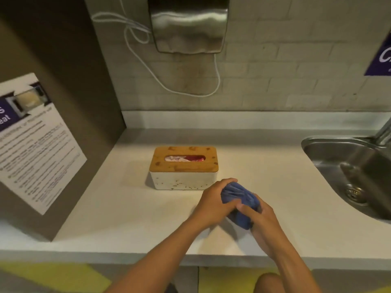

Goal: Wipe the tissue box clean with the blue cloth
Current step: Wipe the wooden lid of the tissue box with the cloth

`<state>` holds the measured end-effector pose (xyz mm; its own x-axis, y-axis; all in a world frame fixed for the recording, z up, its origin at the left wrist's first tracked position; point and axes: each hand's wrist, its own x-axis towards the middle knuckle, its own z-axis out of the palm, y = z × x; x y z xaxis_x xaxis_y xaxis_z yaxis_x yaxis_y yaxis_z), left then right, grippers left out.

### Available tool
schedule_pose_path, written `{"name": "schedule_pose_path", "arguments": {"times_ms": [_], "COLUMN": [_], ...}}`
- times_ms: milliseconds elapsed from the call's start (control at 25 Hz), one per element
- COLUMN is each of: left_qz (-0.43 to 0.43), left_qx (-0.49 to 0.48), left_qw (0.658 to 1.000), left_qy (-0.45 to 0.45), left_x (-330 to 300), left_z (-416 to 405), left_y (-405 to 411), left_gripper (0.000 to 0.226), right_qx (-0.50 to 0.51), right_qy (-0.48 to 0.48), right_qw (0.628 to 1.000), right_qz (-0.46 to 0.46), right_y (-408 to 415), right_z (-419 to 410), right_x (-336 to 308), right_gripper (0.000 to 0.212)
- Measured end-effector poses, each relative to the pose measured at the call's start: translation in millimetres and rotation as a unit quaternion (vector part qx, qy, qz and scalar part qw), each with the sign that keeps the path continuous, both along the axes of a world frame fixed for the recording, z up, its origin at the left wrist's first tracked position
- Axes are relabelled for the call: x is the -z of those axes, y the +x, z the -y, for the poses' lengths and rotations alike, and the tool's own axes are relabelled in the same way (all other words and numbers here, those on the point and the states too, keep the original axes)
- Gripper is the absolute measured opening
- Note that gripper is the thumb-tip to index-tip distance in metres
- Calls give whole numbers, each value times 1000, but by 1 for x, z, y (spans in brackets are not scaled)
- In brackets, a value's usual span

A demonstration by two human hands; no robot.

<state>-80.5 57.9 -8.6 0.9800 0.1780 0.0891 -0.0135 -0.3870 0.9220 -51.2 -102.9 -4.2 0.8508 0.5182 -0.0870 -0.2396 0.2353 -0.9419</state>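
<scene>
The tissue box [183, 180] stands on the white counter [118, 208], a white body speckled with brown spots under a wooden lid with a slot showing tissue. Just in front of its right corner, both hands hold the bunched blue cloth [239, 197]. My left hand [213, 201] grips the cloth from the left and top. My right hand [261, 216] grips it from the right and below. Neither the cloth nor the hands touch the box.
A steel sink [347, 174] with a tap is set into the counter at the right. A metal hand dryer [188, 24] with a looping white cable hangs on the tiled wall behind. A grey side panel with a paper notice [36, 140] closes off the left.
</scene>
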Motion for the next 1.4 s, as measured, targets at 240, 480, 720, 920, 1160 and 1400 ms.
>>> {"name": "schedule_pose_path", "arguments": {"times_ms": [240,480,720,920,1160,1400], "left_qz": [49,87,-15,-83,-77,-73], "left_qx": [-63,-101,-78,-24,-17,-40], "left_qw": [996,989,923,885,884,892], "left_qy": [-45,59,377,458,462,444], "left_x": [-12,-12,-34,-45,-47,-49], "left_z": [-33,-54,-127,-149,-154,-157], "left_y": [-20,-30,-21,0,17,23], "left_gripper": [43,46,84,89,65,62], "right_qx": [-26,-7,229,222,138,39], "right_qy": [147,38,-191,-268,-328,-413], "right_qw": [980,998,932,876,859,782], "right_qz": [-134,-42,207,334,367,465], "right_y": [-17,-16,24,57,69,57], "right_z": [-49,-68,-72,-100,-112,-104], "right_x": [-15,-19,-30,-21,-11,-1], "right_gripper": [38,34,30,37,38,59]}}
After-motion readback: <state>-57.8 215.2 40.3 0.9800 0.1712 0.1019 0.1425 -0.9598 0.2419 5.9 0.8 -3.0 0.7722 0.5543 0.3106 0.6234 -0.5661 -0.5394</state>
